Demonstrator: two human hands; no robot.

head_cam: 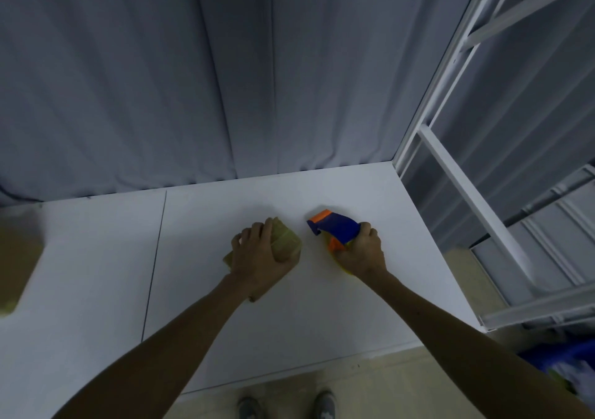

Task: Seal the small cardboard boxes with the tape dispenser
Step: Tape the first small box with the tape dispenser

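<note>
A small brown cardboard box point(285, 241) lies on the white table point(199, 306) near its middle. My left hand point(257, 259) grips it from above, fingers curled over its far side, hiding most of it. To the right, my right hand point(362, 252) holds the blue and orange tape dispenser point(336, 225) by its handle, its orange front end pointing left toward the box. A gap of bare table separates the dispenser from the box. A strip of yellowish tape shows under my right hand.
More brown cardboard boxes point(17, 257) sit blurred at the table's left edge. A grey curtain hangs behind the table. A white metal rack point(467, 174) stands at the right, with a blue bin point(557, 359) below. My shoes show on the floor.
</note>
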